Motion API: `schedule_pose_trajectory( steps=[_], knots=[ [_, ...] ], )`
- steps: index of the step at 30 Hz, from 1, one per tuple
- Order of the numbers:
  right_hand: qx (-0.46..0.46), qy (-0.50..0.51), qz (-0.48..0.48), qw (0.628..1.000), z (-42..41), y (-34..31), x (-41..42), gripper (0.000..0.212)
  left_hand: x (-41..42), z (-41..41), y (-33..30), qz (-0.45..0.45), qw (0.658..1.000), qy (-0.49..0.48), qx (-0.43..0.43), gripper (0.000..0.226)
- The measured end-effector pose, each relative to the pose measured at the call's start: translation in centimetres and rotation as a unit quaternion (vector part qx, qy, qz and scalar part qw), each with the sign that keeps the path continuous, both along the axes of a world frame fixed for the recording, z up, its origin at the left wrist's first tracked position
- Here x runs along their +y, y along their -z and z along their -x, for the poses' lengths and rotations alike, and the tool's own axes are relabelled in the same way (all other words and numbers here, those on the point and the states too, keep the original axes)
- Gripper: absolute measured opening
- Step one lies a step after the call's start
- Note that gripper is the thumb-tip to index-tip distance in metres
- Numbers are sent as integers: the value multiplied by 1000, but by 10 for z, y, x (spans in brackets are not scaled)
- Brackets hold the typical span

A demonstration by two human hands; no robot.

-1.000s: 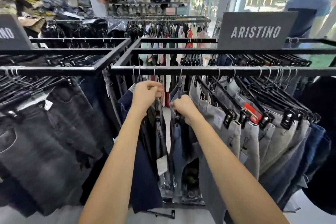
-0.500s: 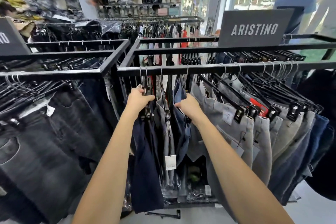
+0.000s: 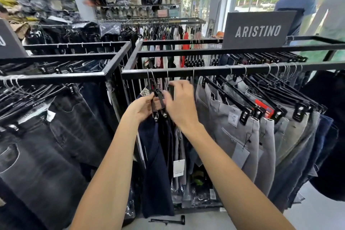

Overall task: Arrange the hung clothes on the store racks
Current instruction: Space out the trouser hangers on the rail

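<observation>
1. A loose black hanger lies on the floor below the clothes, nearest the person's feet.
2. The left hand has its fingers curled round the black clip hangers at the left end of the rail, holding them bunched.
3. The right hand is just beside it, fingers spread and partly blurred; I cannot tell whether they touch the hangers or only reach past them.
4. Dark navy trousers hang from those hangers, with a white price tag dangling beside them.
5. The cloth looks soft and limp, so it would swing and bunch if pulled; the stiff hanger bar or the wire hook is the better place to hold, sliding along the rail.
6. To the right, grey trousers hang packed on the same rail; a full row likely feels heavy to push at once.
7. Beyond stands a dark brand sign.
</observation>
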State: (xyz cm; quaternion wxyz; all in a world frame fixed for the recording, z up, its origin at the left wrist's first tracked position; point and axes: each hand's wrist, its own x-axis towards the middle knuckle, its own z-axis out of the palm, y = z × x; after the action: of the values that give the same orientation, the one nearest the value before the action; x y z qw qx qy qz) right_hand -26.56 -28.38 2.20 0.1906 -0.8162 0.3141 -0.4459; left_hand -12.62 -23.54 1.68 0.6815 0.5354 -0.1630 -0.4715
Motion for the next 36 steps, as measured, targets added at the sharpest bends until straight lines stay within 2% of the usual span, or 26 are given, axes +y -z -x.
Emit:
schedule_pose_trajectory(
  steps=[2, 4, 7, 10, 13, 16, 18, 20, 24, 28, 31, 34, 36],
  knots=[
    [55, -54, -119, 990, -6, -9, 13, 48, 0, 3, 0, 2, 1000, -15, 19, 20],
    [144, -109, -249, 952, -8, -18, 15, 31, 0, 3, 0, 18, 998, -29, 48, 20],
    [192, -126, -273, 934, -4, -26, 4, 20, 2, 5, 3, 46, 997, -22, 56, 18],
    [173, -119, -256, 943, 8, -34, -7, 26, 6, 16, 1, 92, 994, -18, 63, 14],
    [159, -136, -208, 955, 32, -45, -11, 47, 7, 32, -8, 137, 986, -61, 67, 13],
    [180, -158, -191, 952, 55, -48, -18, 51, 9, 50, -10, 148, 982, -107, 52, 15],
    [191, -165, -202, 946, 72, -46, -20, 49, 10, 75, -7, 153, 978, -140, 38, 17],
    [220, -148, -193, 945, 89, -44, -23, 47, 6, 109, 1, 136, 974, -182, -15, 14],
    [313, -11, -57, 948, 120, -41, -31, 41, -8, 186, 9, 100, 964, -204, -141, 30],
    [234, 28, 38, 971, 170, -35, -39, 23, -15, 267, -4, 130, 952, -202, -191, 26],
    [215, 50, 78, 972, 224, -37, -53, 25, -29, 323, -14, 159, 951, -181, -195, 22],
    [210, 51, 51, 975, 292, -40, -76, 24, -53, 383, -19, 173, 960, -150, -162, 32],
    [211, 65, 41, 975, 343, -41, -95, 15, -67, 426, -22, 194, 963, -124, -138, 33]
  ],
)
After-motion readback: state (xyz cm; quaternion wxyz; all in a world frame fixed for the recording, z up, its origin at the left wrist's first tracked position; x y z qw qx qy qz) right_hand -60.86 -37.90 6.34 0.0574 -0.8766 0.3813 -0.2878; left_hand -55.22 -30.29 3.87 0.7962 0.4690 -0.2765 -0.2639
